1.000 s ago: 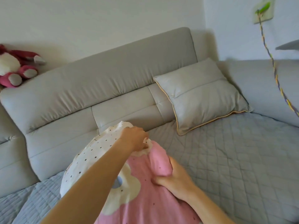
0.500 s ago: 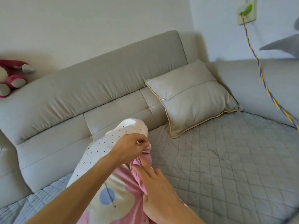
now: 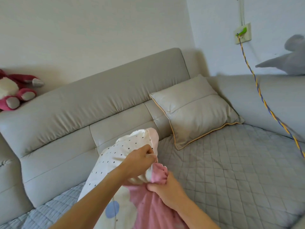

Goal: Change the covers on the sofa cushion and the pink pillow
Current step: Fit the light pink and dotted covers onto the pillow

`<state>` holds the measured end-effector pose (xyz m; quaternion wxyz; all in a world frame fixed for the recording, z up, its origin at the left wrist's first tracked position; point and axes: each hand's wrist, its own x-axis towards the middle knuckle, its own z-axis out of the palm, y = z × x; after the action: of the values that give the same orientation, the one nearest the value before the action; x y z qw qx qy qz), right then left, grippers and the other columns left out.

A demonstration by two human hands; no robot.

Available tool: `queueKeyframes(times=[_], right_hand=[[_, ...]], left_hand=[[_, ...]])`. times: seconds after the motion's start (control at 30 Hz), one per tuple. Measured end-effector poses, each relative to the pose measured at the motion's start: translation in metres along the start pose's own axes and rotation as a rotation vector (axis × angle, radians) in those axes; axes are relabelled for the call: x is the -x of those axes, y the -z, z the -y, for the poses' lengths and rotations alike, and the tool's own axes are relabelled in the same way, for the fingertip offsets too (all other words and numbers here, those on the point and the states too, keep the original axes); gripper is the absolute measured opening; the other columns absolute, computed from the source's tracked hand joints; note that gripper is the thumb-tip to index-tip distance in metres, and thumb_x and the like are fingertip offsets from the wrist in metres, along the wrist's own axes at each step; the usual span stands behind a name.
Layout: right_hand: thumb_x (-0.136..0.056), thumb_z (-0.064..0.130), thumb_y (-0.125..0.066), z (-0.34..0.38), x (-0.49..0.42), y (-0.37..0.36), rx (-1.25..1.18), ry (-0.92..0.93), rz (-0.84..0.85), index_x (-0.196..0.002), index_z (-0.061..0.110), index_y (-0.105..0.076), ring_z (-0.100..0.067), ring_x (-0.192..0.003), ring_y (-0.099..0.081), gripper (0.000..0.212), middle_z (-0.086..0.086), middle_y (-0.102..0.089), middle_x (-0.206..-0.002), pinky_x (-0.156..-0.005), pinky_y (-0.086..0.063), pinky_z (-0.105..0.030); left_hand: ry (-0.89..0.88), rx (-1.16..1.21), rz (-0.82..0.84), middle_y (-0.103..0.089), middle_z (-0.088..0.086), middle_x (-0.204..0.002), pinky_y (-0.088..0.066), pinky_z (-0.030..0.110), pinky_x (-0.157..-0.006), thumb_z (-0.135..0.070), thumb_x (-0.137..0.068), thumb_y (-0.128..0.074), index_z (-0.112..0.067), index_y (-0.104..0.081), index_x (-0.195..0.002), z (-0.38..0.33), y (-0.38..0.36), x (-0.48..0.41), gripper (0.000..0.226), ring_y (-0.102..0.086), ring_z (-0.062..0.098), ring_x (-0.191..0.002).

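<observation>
Near the sofa's (image 3: 99, 103) front, the pillow (image 3: 125, 151) stands tilted — left hand (image 3: 140, 161) pinches its dotted cover edge, right hand (image 3: 166, 189) grips bunched pink fabric. The cushion (image 3: 198, 109) leans far right.

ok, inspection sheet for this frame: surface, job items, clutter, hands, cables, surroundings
Surface: grey quilted seat cover on a grey sofa, lying flat.
Job's things: pink pillow with a white dotted part, propped on the seat near the backrest; grey sofa cushion with yellow piping leans in the corner, untouched.
Clutter: pink plush toy on the backrest top, left; grey plush toy on the right ledge.
Hands: left hand pinches white fabric at the pillow's edge; right hand grips bunched pink fabric just below.
Cables: braided yellow-blue cable runs from the wall socket down across the right side.
Surroundings: plain white walls.
</observation>
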<state>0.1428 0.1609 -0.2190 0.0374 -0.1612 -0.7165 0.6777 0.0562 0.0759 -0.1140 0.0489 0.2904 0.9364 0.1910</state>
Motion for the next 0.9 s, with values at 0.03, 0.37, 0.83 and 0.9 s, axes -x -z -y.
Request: queueKeyframes(times=[0.03, 0.37, 0.83, 0.9], right_hand=[[-0.069, 0.033, -0.076, 0.0, -0.004, 0.0, -0.005, -0.001, 0.026, -0.107, 0.019, -0.055, -0.016, -0.093, -0.065, 0.047, 0.004, -0.067, -0.099, -0.082, -0.052, -0.034], [-0.092, 0.025, -0.051, 0.015, 0.007, -0.027, 0.19, 0.34, -0.066, -0.127, 0.035, -0.05, -0.003, -0.108, -0.057, 0.036, 0.023, -0.051, -0.126, -0.083, -0.047, -0.023], [-0.078, 0.084, -0.039, -0.019, 0.009, 0.034, 0.557, 0.157, -0.174, -0.106, 0.041, -0.052, -0.008, -0.095, -0.061, 0.053, 0.015, -0.063, -0.102, -0.075, -0.046, -0.027], [-0.074, 0.087, -0.04, -0.022, 0.012, 0.051, 0.606, 0.129, -0.214, -0.104, 0.039, -0.051, -0.007, -0.093, -0.06, 0.058, 0.017, -0.063, -0.105, -0.076, -0.048, -0.028]], left_hand=[[-0.027, -0.099, 0.002, -0.057, -0.004, -0.073, -0.039, 0.026, -0.061, -0.029, -0.094, -0.053, -0.019, -0.053, -0.096, 0.003, 0.001, -0.002, 0.01, -0.052, 0.017, -0.068], [-0.144, -0.316, 0.117, -0.071, -0.008, -0.078, -0.052, 0.032, -0.073, -0.04, -0.088, -0.056, -0.026, -0.071, -0.072, -0.024, 0.019, -0.014, 0.026, -0.059, 0.005, -0.07], [0.018, -0.226, -0.466, -0.045, -0.024, -0.107, -0.04, 0.029, -0.087, -0.068, -0.081, -0.047, -0.057, -0.054, -0.12, 0.108, -0.023, 0.055, 0.041, -0.043, 0.004, -0.096], [0.225, -0.078, -0.528, -0.047, -0.02, -0.114, -0.043, 0.035, -0.089, -0.062, -0.085, -0.052, -0.054, -0.054, -0.119, 0.14, -0.014, 0.071, 0.035, -0.047, 0.009, -0.103]])
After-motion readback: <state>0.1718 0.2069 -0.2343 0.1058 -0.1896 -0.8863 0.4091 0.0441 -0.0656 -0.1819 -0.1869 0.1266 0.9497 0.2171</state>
